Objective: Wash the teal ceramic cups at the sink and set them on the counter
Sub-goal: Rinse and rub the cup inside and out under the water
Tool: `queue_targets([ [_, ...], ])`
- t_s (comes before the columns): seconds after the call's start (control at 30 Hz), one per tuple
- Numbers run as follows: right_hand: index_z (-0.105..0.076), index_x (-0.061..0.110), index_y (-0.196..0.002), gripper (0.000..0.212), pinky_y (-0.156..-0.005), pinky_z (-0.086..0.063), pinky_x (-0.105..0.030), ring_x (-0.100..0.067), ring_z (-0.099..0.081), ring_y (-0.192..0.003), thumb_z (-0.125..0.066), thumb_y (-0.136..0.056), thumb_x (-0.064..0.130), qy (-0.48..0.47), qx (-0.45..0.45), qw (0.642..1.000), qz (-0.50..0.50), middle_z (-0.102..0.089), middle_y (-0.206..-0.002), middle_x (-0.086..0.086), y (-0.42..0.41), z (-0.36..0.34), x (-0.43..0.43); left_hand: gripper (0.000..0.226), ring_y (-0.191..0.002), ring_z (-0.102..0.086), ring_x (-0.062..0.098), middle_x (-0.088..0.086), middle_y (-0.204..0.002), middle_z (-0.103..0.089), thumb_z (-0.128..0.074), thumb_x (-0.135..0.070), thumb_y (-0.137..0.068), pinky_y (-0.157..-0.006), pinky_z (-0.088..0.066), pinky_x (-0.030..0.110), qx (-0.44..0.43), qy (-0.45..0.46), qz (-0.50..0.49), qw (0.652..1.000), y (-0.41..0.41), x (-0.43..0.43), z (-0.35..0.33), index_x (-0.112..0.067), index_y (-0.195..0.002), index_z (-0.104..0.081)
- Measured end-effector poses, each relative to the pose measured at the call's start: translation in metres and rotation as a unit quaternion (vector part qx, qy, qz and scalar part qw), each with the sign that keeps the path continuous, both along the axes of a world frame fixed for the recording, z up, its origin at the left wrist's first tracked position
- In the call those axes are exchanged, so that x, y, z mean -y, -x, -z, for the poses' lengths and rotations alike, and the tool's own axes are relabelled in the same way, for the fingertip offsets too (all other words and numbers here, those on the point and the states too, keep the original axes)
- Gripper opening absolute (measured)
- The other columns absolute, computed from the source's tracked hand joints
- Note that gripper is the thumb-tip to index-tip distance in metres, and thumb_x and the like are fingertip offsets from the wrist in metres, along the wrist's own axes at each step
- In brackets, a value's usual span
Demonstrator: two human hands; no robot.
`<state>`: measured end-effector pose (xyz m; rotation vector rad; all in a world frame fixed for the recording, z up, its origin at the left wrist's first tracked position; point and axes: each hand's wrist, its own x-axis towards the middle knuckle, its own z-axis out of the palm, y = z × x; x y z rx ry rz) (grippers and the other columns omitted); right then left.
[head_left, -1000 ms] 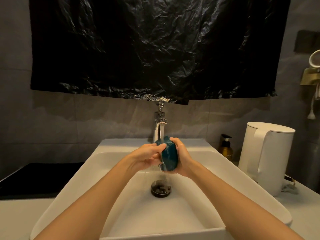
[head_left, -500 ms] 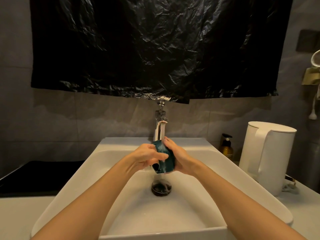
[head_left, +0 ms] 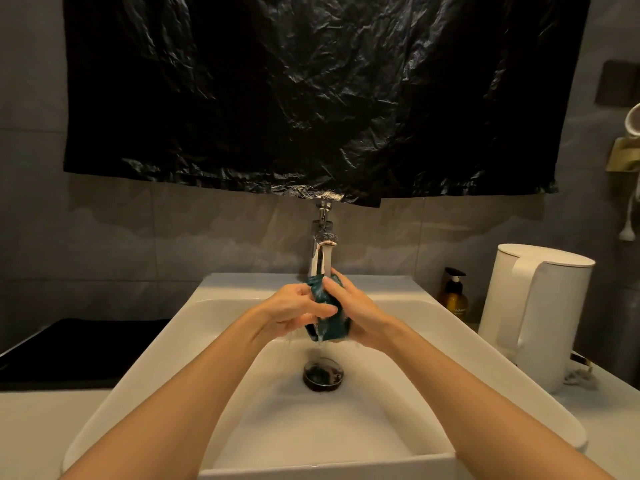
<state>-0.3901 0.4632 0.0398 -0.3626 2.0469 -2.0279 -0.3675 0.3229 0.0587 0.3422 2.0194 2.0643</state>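
Head view: you are holding a teal cup point(head_left: 327, 323) between both hands under the chrome faucet point(head_left: 322, 252), above the middle of the white sink point(head_left: 149, 368). Your left hand point(head_left: 294, 311) is curling its fingers across the near side of the cup and gripping it. Your right hand point(head_left: 358, 313) is wrapping round the cup from the right, fingertips lying over the top just by the spout. The hands are hiding most of the cup, so you cannot tell which way its mouth is facing. Water is running off the cup's lower edge and dripping toward the dark round drain point(head_left: 323, 375) directly below. Both forearms are reaching in from the bottom of the frame, over the sink's front rim.

On the pale counter point(head_left: 614, 415) to the right of the sink, a white electric kettle point(head_left: 540, 313) is standing upright with its handle turned toward you. An amber pump bottle point(head_left: 455, 297) is standing between the kettle and the sink's back corner, close to the grey tiled wall. Left of the sink, a flat black surface point(head_left: 69, 351) is lying at counter level — what it is cannot be told. A crinkled black plastic sheet point(head_left: 311, 98) is hanging across the wall, its lower edge reaching down to the faucet's top.
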Motion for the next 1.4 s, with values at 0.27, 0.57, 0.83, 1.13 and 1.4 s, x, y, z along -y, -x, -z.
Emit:
queue_targets([
  [0.27,-0.062,0.027,-0.102,0.047,-0.097,-0.046,-0.052,-0.029,-0.058,-0.104,-0.041,-0.087,0.066,0.047,0.155,0.985,0.055,-0.062,-0.11,-0.011,-0.006,-0.003,-0.001,0.042,-0.107,-0.064,0.026,0.013,-0.113,-0.067,-0.071,-0.001,-0.079,-0.096,-0.051,0.038,-0.015,0.056,0.026,0.998,0.0,-0.007,0.004,-0.004,-0.118,-0.055],
  [0.57,-0.051,0.041,-0.12,0.035,-0.078,-0.057,-0.04,-0.022,-0.062,-0.094,-0.036,-0.093,0.058,0.044,0.032,0.992,0.11,-0.063,-0.106,-0.007,-0.003,0.003,0.013,0.028,-0.087,-0.064,0.019,0.008,-0.097,-0.067,-0.061,-0.03,-0.09,-0.063,-0.056,0.026,0.025,-0.074,-0.145,0.986,-0.001,-0.023,0.002,-0.007,-0.105,-0.059],
  [0.83,-0.046,0.04,-0.128,0.033,-0.073,-0.056,-0.036,-0.022,-0.06,-0.097,-0.031,-0.099,0.045,0.04,-0.035,0.994,0.096,-0.06,-0.116,-0.009,-0.004,0.004,0.007,0.029,-0.101,-0.06,0.025,0.018,-0.109,-0.062,-0.056,0.001,-0.09,-0.088,-0.049,0.032,0.057,-0.133,-0.07,0.987,-0.003,-0.012,-0.005,0.006,-0.118,-0.054],
  [1.13,-0.044,0.045,-0.126,0.032,-0.088,-0.053,-0.047,-0.023,-0.057,-0.106,-0.041,-0.095,0.052,0.008,-0.012,0.999,0.046,-0.056,-0.117,-0.003,-0.004,0.0,0.004,0.033,-0.106,-0.061,0.029,0.018,-0.108,-0.065,-0.064,0.008,-0.081,-0.09,-0.049,0.032,0.033,-0.078,-0.073,0.994,-0.001,-0.009,-0.001,0.007,-0.114,-0.058],
  [1.4,-0.041,0.048,-0.131,0.041,-0.084,-0.053,-0.056,-0.029,-0.056,-0.112,-0.052,-0.092,0.047,0.019,-0.009,1.0,0.011,-0.055,-0.124,-0.003,-0.002,-0.002,0.0,0.029,-0.097,-0.065,0.026,0.016,-0.103,-0.067,-0.061,0.009,-0.084,-0.079,-0.055,0.029,-0.014,-0.034,-0.051,0.998,-0.003,-0.005,-0.004,0.004,-0.112,-0.059],
])
